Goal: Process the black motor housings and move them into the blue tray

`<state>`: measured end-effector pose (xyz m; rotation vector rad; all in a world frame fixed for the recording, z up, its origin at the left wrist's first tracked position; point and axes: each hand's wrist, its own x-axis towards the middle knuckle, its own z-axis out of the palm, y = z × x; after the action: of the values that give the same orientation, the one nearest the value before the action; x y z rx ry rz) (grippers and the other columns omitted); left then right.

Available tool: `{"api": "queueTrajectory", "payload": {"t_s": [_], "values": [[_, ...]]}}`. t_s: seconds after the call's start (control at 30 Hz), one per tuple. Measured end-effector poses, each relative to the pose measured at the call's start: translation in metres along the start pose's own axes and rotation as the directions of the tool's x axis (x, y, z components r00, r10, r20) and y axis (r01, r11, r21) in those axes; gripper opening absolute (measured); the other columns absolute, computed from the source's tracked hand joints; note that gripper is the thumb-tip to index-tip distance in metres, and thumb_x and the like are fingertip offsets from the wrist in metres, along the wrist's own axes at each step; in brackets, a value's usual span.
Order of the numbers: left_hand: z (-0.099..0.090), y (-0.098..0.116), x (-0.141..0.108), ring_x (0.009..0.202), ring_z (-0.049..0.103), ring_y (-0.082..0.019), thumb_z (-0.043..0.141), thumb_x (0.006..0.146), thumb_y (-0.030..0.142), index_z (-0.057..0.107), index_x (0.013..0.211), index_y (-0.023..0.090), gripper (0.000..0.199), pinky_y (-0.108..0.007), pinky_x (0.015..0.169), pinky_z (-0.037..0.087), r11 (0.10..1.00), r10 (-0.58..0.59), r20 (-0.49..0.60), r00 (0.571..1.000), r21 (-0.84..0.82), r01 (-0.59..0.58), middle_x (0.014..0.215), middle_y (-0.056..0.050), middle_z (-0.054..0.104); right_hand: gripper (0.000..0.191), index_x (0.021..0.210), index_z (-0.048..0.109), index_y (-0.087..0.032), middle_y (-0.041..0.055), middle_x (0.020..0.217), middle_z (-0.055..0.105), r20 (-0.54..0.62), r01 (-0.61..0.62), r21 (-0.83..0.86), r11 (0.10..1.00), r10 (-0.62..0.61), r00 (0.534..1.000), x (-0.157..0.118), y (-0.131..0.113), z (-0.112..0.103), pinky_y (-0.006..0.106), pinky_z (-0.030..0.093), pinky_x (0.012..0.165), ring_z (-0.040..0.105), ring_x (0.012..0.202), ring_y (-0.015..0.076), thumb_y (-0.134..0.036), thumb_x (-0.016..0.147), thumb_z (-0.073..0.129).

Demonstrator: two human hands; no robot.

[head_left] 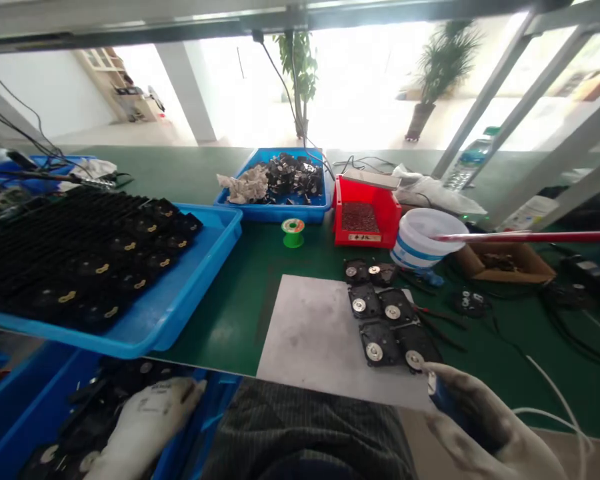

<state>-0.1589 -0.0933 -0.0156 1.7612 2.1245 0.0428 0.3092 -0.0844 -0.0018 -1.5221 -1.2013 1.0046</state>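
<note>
My left hand (147, 417), in a white glove, is down in a blue bin (40, 393) of black parts (85, 413) at the lower left. Its fingers are bent and partly hidden, so I cannot tell if they grip one. My right hand (485, 427), in a soiled white glove, is closed around a dark blue object (473, 407) just off the front edge of the table. Nearest to its fingertips is a black housing with a silver disc (416, 360). Several such black housings (377, 343) lie in two columns on a grey sheet (305, 340).
A blue tray (190, 293) of stacked black parts stands left. Behind are a blue tray of small parts (280, 213), a green spool (293, 235), a red bin (393, 230) and a white bucket (430, 243). A cardboard box (510, 270) and cables lie right.
</note>
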Motion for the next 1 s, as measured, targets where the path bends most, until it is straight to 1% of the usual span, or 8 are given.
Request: {"api": "queueTrajectory", "payload": {"t_s": [0.1,0.17,0.23,0.4,0.47,0.57,0.73,1.0], "values": [[-0.026,0.062,-0.01,0.091,0.076,-0.027,0.06,0.09,0.049,0.081,0.091,0.032,0.027,-0.029,0.085,0.057,0.972,0.204,0.042,0.978,-0.125,-0.197,0.093,-0.002,0.082,0.048,0.115,0.076,-0.023,0.012,0.126,0.077,-0.051,-0.05,0.054,0.997,0.053,0.997,-0.005,-0.01,0.014,0.023,0.064,0.088,0.076,0.113,0.0285,-0.045,0.075,0.089],[-0.043,0.113,-0.005,0.09,0.076,-0.024,0.056,0.099,0.045,0.079,0.104,0.028,0.03,-0.027,0.083,0.057,0.879,0.389,-0.028,0.921,-0.288,-0.38,0.096,-0.005,0.081,0.043,0.113,0.073,-0.023,0.0103,0.121,0.078,-0.07,-0.026,0.049,0.998,0.029,0.997,-0.007,-0.018,0.026,0.021,0.062,0.089,0.075,0.113,0.0256,-0.046,0.079,0.086],[-0.046,0.163,0.007,0.092,0.075,-0.024,0.061,0.097,0.038,0.075,0.116,0.025,0.026,-0.031,0.088,0.057,0.787,0.533,-0.163,0.83,-0.266,-0.557,0.101,-0.006,0.079,0.035,0.111,0.07,-0.024,0.0084,0.115,0.078,-0.098,0.019,0.037,0.999,-0.016,0.995,-0.008,-0.025,0.035,0.022,0.06,0.092,0.074,0.112,0.0237,-0.044,0.085,0.081],[0.024,0.233,0.029,0.125,0.065,-0.04,0.077,0.088,0.051,0.05,0.145,0.013,0.073,-0.056,0.106,0.054,0.655,0.699,-0.373,0.61,-0.007,-0.755,0.135,-0.023,0.067,0.022,0.11,0.067,-0.022,0.0063,0.103,0.074,-0.113,0.083,-0.034,0.996,-0.086,0.99,-0.008,-0.02,0.037,0.022,0.06,0.086,0.074,0.098,0.0197,-0.04,0.097,0.068],[0.057,0.242,0.029,0.125,0.064,-0.044,0.079,0.088,0.053,0.041,0.15,0.007,0.087,-0.059,0.104,0.054,0.689,0.664,-0.477,0.575,0.094,-0.718,0.138,-0.029,0.063,0.02,0.107,0.067,-0.022,0.0043,0.094,0.071,-0.077,0.093,-0.061,0.994,-0.097,0.992,-0.009,-0.014,0.033,0.021,0.06,0.08,0.072,0.087,0.0179,-0.039,0.099,0.067],[0.081,0.248,0.028,0.125,0.064,-0.044,0.08,0.09,0.045,0.038,0.15,0.004,0.084,-0.057,0.105,0.053,0.747,0.618,-0.493,0.613,0.126,-0.652,0.139,-0.03,0.061,0.017,0.104,0.067,-0.021,0.002,0.086,0.068,-0.01,0.108,-0.085,0.99,-0.109,0.994,-0.011,-0.011,0.03,0.02,0.058,0.07,0.069,0.075,0.0157,-0.037,0.098,0.067],[0.069,0.254,0.036,0.114,0.068,-0.037,0.084,0.085,0.038,0.048,0.142,0.011,0.073,-0.052,0.1,0.055,0.764,0.604,-0.42,0.677,0.063,-0.642,0.129,-0.02,0.067,0.017,0.098,0.068,-0.021,0.0022,0.082,0.071,-0.023,0.054,-0.131,0.99,-0.058,0.998,-0.011,-0.016,0.039,0.023,0.058,0.071,0.07,0.075,0.0179,-0.037,0.095,0.065],[0.052,0.258,0.047,0.105,0.068,-0.034,0.088,0.08,0.046,0.054,0.142,0.017,0.076,-0.048,0.094,0.056,0.779,0.599,-0.28,0.75,-0.011,-0.627,0.12,-0.014,0.07,0.043,0.118,0.072,-0.022,0.0145,0.129,0.076,-0.09,0.037,-0.26,0.965,-0.062,0.994,-0.001,-0.01,0.05,0.05,0.052,0.111,0.067,0.13,0.0352,-0.049,0.089,0.059]]}}
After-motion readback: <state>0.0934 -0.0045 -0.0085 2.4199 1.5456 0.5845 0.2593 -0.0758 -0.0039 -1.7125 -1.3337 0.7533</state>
